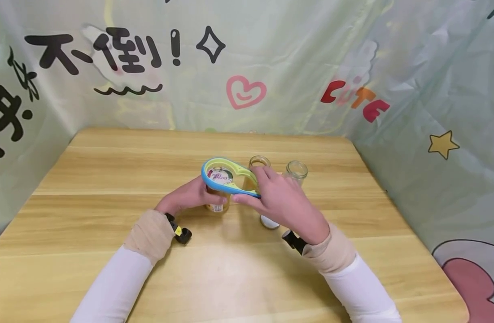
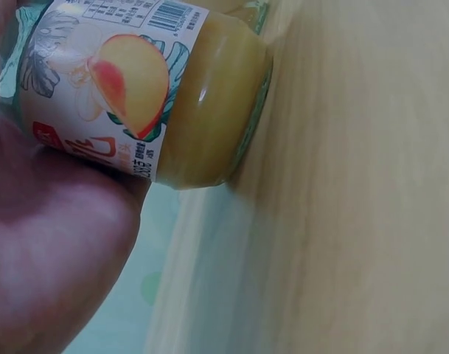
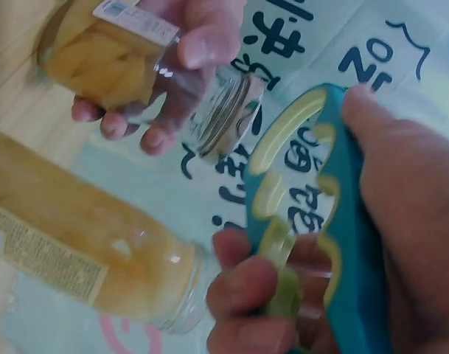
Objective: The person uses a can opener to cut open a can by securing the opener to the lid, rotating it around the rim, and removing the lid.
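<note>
My left hand (image 1: 186,196) grips a glass jar (image 1: 217,207) of yellow fruit pieces, standing upright on the table. Its label (image 2: 128,81), seen in the left wrist view, carries a peach picture and a barcode. A printed lid (image 1: 220,175) still caps this jar. My right hand (image 1: 285,199) holds a blue and light-green jar opener (image 1: 223,188) by its narrow end, fingers and thumb on both handles. From the head view, the opener's wide loop overlaps the lid; in the right wrist view, its toothed inner edge (image 3: 326,184) shows apart from the lid, just above it.
Behind my right hand stands a tall lidless jar (image 1: 259,160) with yellow fruit. Another lidless glass jar (image 1: 297,169) is to its right, partly hidden. A white round lid (image 1: 269,222) lies on the wooden table (image 1: 230,278) below my right hand. Printed cloth walls (image 1: 291,54) surround the table.
</note>
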The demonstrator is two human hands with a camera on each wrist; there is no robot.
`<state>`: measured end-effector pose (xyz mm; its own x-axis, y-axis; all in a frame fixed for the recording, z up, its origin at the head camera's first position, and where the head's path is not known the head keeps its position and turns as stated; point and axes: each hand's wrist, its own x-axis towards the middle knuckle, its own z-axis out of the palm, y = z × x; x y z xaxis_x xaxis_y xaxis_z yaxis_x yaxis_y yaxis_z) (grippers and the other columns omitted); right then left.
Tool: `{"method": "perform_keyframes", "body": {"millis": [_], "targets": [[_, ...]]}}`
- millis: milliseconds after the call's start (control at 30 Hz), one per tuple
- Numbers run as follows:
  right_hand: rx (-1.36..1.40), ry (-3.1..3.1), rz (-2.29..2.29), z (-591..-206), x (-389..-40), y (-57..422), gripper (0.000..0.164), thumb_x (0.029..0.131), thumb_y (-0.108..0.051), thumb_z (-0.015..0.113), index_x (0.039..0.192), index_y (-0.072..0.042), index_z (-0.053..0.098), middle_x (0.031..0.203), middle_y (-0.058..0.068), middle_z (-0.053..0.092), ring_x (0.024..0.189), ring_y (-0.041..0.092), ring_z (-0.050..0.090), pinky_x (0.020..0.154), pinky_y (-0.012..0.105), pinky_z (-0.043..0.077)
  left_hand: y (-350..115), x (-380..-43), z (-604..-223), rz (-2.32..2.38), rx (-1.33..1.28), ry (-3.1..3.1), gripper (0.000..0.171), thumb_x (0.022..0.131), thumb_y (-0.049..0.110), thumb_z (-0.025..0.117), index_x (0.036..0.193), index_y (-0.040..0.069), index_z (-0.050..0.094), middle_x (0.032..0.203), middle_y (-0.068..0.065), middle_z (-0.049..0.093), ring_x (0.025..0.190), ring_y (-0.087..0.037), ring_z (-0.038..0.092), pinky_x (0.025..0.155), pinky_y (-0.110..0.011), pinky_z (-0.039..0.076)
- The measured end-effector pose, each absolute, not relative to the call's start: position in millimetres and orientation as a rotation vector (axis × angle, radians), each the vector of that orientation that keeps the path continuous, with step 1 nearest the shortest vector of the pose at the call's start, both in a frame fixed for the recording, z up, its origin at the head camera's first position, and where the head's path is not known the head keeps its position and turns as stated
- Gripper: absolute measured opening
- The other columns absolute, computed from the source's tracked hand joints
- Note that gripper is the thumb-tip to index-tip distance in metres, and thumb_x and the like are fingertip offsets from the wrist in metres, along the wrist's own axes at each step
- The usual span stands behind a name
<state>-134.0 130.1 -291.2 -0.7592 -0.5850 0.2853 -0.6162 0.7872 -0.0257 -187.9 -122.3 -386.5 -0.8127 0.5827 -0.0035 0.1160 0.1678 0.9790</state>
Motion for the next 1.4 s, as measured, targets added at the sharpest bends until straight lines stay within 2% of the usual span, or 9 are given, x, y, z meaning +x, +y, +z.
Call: {"method": "perform_keyframes", "body": {"millis": [167,333,467,700,833,1033,1400], "targets": [[0.874,-2.617,0.055,-298.1,-129.4,124.2,0.073,0.089,-0.067,0.069,0.119,-0.001,0.058,0.081,0.005,0.060,0.048,0.017,0.044,0.042,0.030,0.037,-123.3,-187.9,-385.9,1.664,0.656,2.079,0.076,0.090,0.005,0.079,0.152,0.015,0.036,0.141,-0.008,0.058,0.120,-0.023,0.060,0.108,-0.038,0.049],[0.842,-2.616,0.020,-304.0,-128.7,118.9,0.076,0.088,-0.072,0.065,0.117,-0.002,0.058,0.083,0.007,0.063,0.049,0.017,0.044,0.040,0.028,0.030,-125.5,-187.1,-386.7,1.674,0.635,2.055,0.075,0.088,0.013,0.083,0.150,0.019,0.040,0.146,-0.017,0.056,0.122,-0.022,0.061,0.109,-0.038,0.049],[0.850,-2.597,0.034,-306.3,-128.9,116.8,0.076,0.088,-0.071,0.066,0.116,-0.001,0.059,0.080,0.006,0.062,0.049,0.017,0.044,0.039,0.029,0.031,-126.5,-187.5,-387.0,1.682,0.650,2.053,0.074,0.088,0.018,0.084,0.148,0.022,0.042,0.148,-0.020,0.055,0.122,-0.020,0.060,0.109,-0.036,0.049],[0.829,-2.550,0.023,-309.4,-128.6,115.4,0.077,0.087,-0.071,0.067,0.115,0.000,0.057,0.078,0.007,0.060,0.045,0.017,0.039,0.039,0.028,0.030,-126.9,-188.3,-386.3,1.676,0.643,2.038,0.071,0.089,0.012,0.080,0.149,0.020,0.043,0.142,-0.012,0.059,0.120,-0.021,0.059,0.107,-0.035,0.050],[0.843,-2.504,-0.010,-311.6,-128.6,115.2,0.076,0.087,-0.071,0.068,0.113,0.000,0.057,0.078,0.007,0.059,0.044,0.016,0.037,0.038,0.028,0.030,-126.8,-188.6,-386.5,1.681,0.659,2.041,0.072,0.089,0.013,0.081,0.150,0.020,0.042,0.145,-0.016,0.057,0.122,-0.023,0.057,0.109,-0.039,0.048],[0.850,-2.498,-0.025,-313.8,-128.3,115.0,0.076,0.088,-0.072,0.065,0.111,0.000,0.055,0.077,0.006,0.056,0.043,0.015,0.037,0.038,0.027,0.031,-126.5,-188.4,-387.2,1.691,0.647,2.044,0.077,0.088,0.017,0.084,0.151,0.022,0.040,0.151,-0.015,0.053,0.132,-0.023,0.052,0.119,-0.047,0.040],[0.849,-2.510,-0.002,-314.4,-128.2,114.0,0.076,0.085,-0.070,0.070,0.111,0.000,0.056,0.077,0.006,0.055,0.044,0.015,0.038,0.037,0.027,0.035,-126.8,-188.0,-387.9,1.686,0.637,2.061,0.074,0.088,0.015,0.082,0.150,0.020,0.042,0.146,-0.009,0.057,0.130,-0.021,0.053,0.119,-0.046,0.039]]}}
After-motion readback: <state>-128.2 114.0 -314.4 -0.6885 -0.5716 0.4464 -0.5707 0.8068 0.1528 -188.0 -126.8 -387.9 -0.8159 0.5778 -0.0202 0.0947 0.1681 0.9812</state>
